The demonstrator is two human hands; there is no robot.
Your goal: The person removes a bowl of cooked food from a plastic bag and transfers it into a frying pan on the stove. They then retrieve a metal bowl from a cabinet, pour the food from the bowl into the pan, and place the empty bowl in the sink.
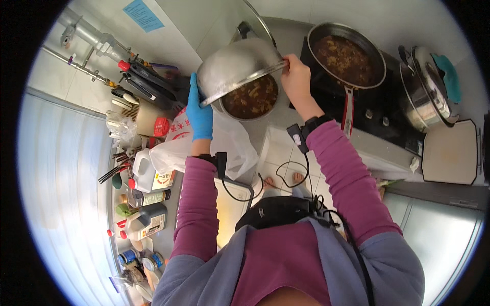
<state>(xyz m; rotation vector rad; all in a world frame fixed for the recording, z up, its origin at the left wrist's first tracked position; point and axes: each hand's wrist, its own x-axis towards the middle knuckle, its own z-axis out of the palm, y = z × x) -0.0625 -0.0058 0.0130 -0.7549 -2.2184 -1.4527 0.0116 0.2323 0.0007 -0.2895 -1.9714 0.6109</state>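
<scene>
A large metal bowl (235, 63) is held tilted between my hands, its rounded outside towards the camera. My left hand (200, 111), in a blue glove, supports the rim at its left end. Bare fingers of my right hand (296, 78) pinch the right end of the rim. Partly beneath the bowl, a round metal container (250, 98) holds dark brown stew with pieces in it. To the right, a frying pan (346, 57) with similar food sits on the black cooktop, its red and metal handle pointing towards me. The inside of the bowl is hidden.
A glass lid (260, 19) stands behind the bowl. A white plastic bag (206, 145) lies near my left forearm, beside jugs and bottles (147, 223). A lidded steel pot (425, 91) and a cutting board (449, 151) are at the right. Cables hang from both wrists.
</scene>
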